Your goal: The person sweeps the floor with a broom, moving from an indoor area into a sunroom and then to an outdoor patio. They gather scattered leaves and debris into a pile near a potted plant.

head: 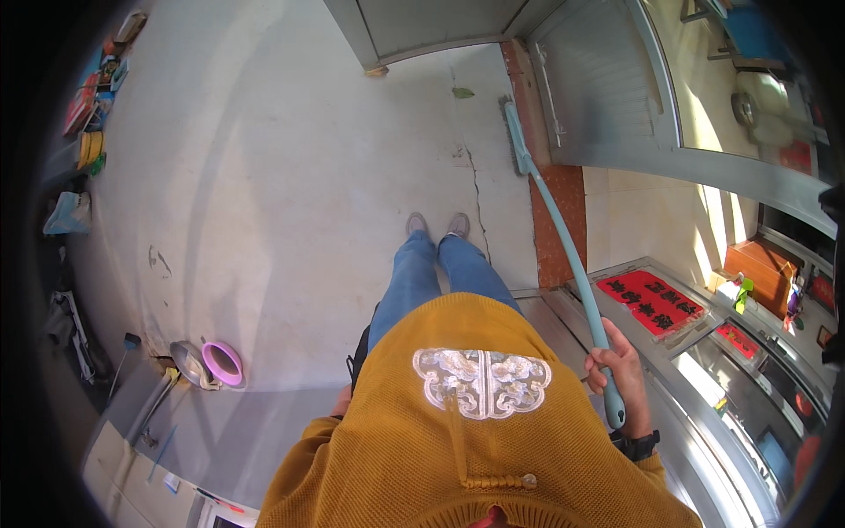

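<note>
My right hand is closed around the upper end of a pale blue broom, and a dark band circles that wrist. The long handle slants away to the broom's head, whose dark bristles lie on the floor beside a reddish-brown threshold strip. Of my left hand, only a small part shows at my hip; the sweater hides its fingers. A green leaf rests on the pale floor, beyond my shoes. Along the floor near the broom runs a dark crack.
Grey metal-framed doors stand open ahead and to the right. Red paper sheets with writing are fixed to a door panel. A pink basin and a metal basin lean at the left wall, with household items farther up.
</note>
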The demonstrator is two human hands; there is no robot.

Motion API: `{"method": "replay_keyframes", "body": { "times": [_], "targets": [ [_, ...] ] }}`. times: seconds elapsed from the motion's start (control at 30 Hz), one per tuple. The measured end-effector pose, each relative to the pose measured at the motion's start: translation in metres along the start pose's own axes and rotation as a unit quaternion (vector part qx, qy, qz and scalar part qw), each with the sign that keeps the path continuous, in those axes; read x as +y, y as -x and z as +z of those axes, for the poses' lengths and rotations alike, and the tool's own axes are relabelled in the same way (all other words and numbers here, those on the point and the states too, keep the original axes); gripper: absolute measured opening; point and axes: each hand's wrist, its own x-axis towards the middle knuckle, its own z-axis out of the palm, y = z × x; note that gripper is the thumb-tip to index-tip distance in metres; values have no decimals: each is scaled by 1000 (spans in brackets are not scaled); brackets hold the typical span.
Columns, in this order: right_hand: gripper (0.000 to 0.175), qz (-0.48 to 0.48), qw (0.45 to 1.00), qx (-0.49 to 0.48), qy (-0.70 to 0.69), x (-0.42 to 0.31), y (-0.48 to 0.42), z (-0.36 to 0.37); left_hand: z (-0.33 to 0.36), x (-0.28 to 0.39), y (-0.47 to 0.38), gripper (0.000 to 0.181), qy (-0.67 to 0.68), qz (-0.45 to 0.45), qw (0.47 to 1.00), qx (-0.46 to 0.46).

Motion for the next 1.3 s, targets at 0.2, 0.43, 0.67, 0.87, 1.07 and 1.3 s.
{"method": "replay_keyframes", "body": {
  "times": [0.2,0.43,0.67,0.87,1.07,1.3],
  "targets": [
    [65,-1,1000,22,1,-14,7,-8,-86,61,42,30,-23,25,999,27],
    [65,-13,995,88,-54,-9,7,35,-228,101,66,29,-18,14,999,23],
    [69,-11,994,97,-50,9,-43,149,-345,36,-15,28,2,70,997,37],
    [72,-12,989,60,-132,23,-47,234,-435,0,-64,27,-37,79,994,61],
    [66,-39,984,75,-154,15,-48,258,-460,-2,-78,27,-54,92,991,74],
    [64,-58,987,90,-116,16,-55,253,-448,-28,-89,25,-3,60,995,81]
  ]
}}
